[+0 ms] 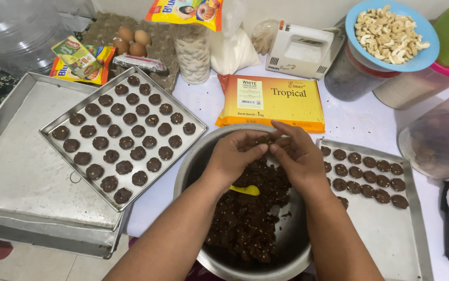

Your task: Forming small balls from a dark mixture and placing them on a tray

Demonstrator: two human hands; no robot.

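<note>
Both my hands are over a large metal bowl (193, 161) holding dark brown dough (245, 218) with pale nut bits. My left hand (235, 153) and my right hand (298, 153) meet fingertip to fingertip and pinch a small piece of that dough (266, 140) between them. A yellow spoon (245, 190) lies in the dough just below my left hand. A metal tray (193, 112) to the left carries several rows of round dough pieces (125, 132). Another tray (386, 234) on the right holds two rows of them (367, 177).
The left tray rests on larger stacked trays (16, 166). An orange block package (271, 101), a white hand mixer (300, 49), an egg carton with eggs (131, 39), bags, a blue bowl of cashews (391, 34) and plastic containers (438, 135) crowd the back and right.
</note>
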